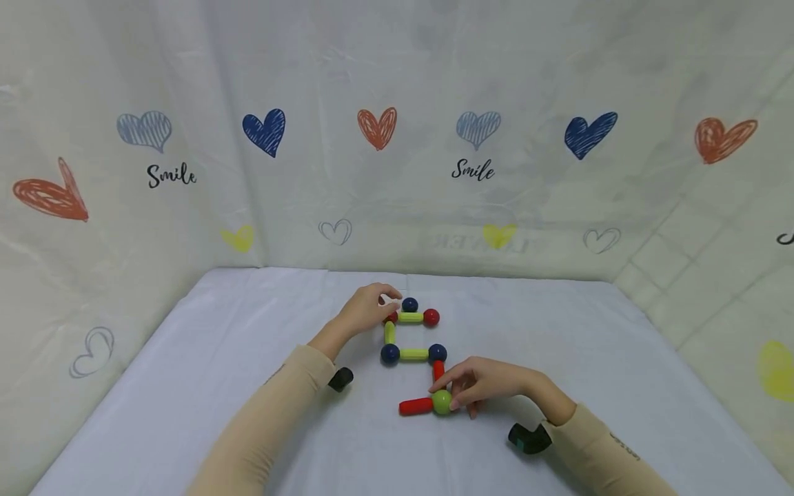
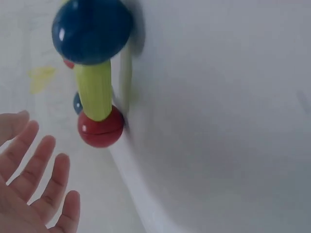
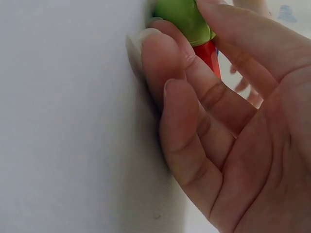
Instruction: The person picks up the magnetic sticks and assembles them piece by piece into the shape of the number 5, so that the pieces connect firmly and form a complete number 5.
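Note:
A chain of balls and rods lies on the white cloth. My right hand (image 1: 493, 379) pinches the green ball (image 1: 442, 402) at its near end. One red rod (image 1: 415, 406) points left from that ball, and another red rod (image 1: 438, 370) runs to a dark blue ball (image 1: 437, 353). Yellow rods (image 1: 413, 354) link the far part. By the far left corner hovers my left hand (image 1: 362, 310), fingers loosely bent and holding nothing; the left wrist view shows it apart from the red ball (image 2: 100, 128). Another dark blue ball (image 1: 410, 304) sits just behind the far yellow rod.
The white cloth-covered table (image 1: 558, 331) extends around the chain. Behind it hangs a pale curtain (image 1: 422, 62) printed with hearts. Dark wrist devices show under both sleeves, one black device (image 1: 529, 439) by the right forearm.

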`<move>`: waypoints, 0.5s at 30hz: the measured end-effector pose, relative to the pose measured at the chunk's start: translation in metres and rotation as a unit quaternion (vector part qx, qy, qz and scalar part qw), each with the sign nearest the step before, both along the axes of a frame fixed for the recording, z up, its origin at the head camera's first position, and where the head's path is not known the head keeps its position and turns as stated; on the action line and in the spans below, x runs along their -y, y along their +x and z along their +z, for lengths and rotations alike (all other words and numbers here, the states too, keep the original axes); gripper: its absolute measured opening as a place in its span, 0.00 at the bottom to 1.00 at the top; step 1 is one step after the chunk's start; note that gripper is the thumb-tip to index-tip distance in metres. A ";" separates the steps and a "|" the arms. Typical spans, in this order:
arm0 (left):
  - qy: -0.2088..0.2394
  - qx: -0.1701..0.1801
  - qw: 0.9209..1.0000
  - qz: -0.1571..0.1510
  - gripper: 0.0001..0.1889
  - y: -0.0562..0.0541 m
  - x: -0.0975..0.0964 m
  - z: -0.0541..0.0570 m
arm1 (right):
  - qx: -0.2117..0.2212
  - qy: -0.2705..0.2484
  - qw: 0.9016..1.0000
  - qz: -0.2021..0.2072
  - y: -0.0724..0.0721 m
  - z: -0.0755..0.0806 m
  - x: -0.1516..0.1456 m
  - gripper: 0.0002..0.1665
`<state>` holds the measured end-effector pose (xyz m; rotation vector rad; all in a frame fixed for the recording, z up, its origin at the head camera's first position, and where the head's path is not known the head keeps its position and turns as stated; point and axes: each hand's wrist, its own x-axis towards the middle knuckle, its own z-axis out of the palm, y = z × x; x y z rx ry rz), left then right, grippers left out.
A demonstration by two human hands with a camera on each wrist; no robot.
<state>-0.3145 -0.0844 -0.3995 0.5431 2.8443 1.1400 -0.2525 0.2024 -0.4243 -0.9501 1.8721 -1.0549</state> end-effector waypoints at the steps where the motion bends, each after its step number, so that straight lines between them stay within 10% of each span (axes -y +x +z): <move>1: -0.005 0.006 1.000 0.003 0.14 -0.005 -0.003 -0.001 | -0.002 0.000 1.000 0.000 0.000 0.000 -0.001 0.21; 15: -0.109 0.022 0.994 0.002 0.19 -0.037 -0.032 -0.020 | -0.007 -0.001 1.000 -0.007 0.002 -0.003 -0.005 0.21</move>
